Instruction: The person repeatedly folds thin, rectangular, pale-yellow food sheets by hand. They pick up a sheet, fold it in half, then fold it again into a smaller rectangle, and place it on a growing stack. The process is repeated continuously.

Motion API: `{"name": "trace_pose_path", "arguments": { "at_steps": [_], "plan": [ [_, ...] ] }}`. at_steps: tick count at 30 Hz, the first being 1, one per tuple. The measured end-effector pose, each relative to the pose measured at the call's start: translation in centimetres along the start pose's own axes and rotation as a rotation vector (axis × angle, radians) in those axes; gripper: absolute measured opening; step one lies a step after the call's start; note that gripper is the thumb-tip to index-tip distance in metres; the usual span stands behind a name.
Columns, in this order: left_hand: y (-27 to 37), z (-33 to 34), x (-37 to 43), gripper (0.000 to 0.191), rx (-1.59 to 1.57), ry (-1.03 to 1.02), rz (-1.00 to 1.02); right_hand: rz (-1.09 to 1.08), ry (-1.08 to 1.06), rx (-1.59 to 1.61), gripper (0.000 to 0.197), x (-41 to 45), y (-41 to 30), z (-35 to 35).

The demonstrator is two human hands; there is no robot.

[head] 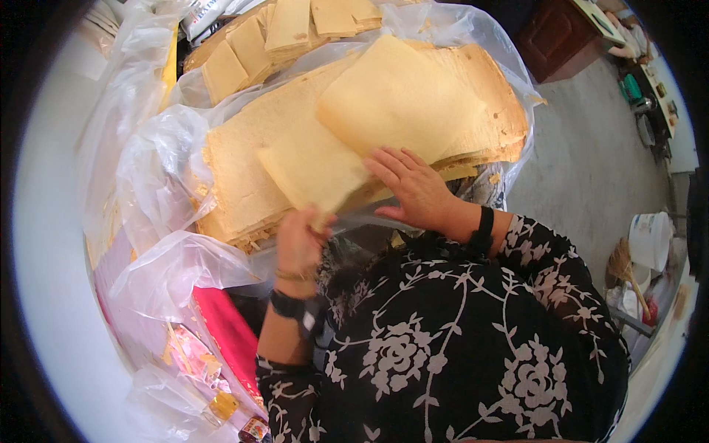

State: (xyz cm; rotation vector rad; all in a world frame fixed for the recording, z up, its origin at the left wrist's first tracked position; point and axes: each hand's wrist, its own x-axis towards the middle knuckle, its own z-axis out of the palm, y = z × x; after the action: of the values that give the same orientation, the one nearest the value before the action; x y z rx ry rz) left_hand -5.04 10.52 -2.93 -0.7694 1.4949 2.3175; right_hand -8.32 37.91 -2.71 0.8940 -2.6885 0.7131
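Note:
A broad stack of thin yellow sheets (249, 183) with ragged edges lies before me on clear plastic. On top of it, one smooth yellow sheet (399, 99) lies at a slant, and a smaller yellow sheet (316, 160) extends from beneath it towards me. My left hand (303, 238), somewhat blurred, pinches the near corner of the smaller sheet. My right hand (407, 185) rests with spread fingers on the near edge of the upper sheet, its thumb apart; it grips nothing that I can see.
Piles of smaller folded yellow sheets (288, 27) stand beyond the stack. Crumpled clear plastic (183, 260) surrounds it at the left. A jar (253, 429) and a yellow-lidded container (222, 407) are at the lower left. A white bucket (649, 241) and a straw broom (620, 260) stand at the right.

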Motion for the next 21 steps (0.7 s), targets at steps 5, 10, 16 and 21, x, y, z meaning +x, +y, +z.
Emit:
{"name": "trace_pose_path", "arguments": {
  "at_steps": [5, 10, 16, 21],
  "plan": [
    [-3.2, 5.4, -6.7, 0.032, 0.185, -0.455, -0.313, -0.098, -0.023, 0.006, 0.055, -1.3, 3.3, -0.6],
    [7.7, 2.1, -8.4, 0.032, 0.718, -0.807, 0.226, -0.232, -0.078, 0.323, 0.038, -3.0, 6.4, -3.6],
    [8.5, 1.7, -0.7, 0.048, 1.709, -0.453, 1.261, 0.002, -0.197, 0.742, 0.029, -2.3, 7.9, -5.0],
    [4.9, 4.5, 3.3, 0.029, 1.278, -0.512, 0.895, 0.474, -0.319, 0.653, 0.043, -0.3, 9.1, -4.9]
  ]
}}
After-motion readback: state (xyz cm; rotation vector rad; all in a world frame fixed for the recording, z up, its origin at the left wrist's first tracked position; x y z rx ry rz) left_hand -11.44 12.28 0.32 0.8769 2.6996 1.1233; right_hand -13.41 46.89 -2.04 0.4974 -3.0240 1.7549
